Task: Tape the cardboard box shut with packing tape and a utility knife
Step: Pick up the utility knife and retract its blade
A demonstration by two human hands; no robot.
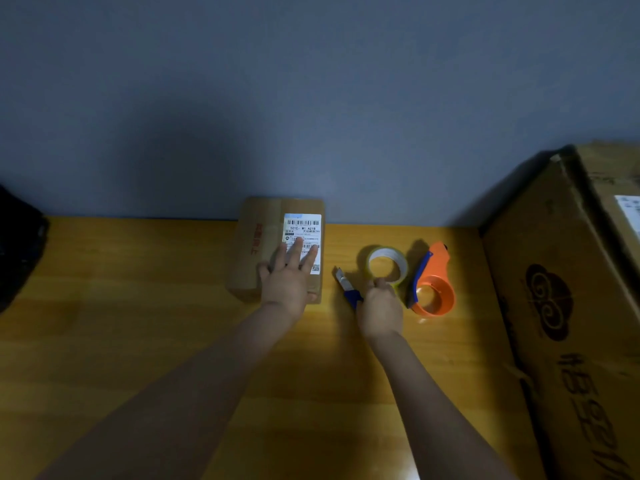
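Head view: a wooden table (138, 341) pushed against a blue-grey wall (311, 98), two bare forearms reaching forward over it.
Box: a small cardboard box (256, 251) lies flat at the far edge of the table, touching or almost touching the wall; its top looks closed.
Label: a white shipping label (303, 230) with barcodes covers the right part of the box top; red print runs along the left part.
Left hand: the left hand (289, 275) lies palm down on the box, fingers spread and straight — pressing flat, holding nothing. The fingertips overlap the lower part of the label.
Right hand: the right hand (381, 306) is on the table right of the box, fingers curled toward the near rim of the tape. Whether they actually pinch the roll I cannot tell.
Tape: a roll of clear, yellowish tape (401, 263) lies flat on the table, well right of the box.
Knife: a utility knife (348, 285) with a blue handle lies between box and tape, blade end pointing away; its near end is hidden under the right hand.
Dispenser: an orange tape dispenser (436, 282) with a blue part sits just right of the tape — apart from the hand.
Big carton: a large printed carton (571, 306) fills the right side.
Dark object: a black shape (17, 251) sits at the left edge, too dim to identify.
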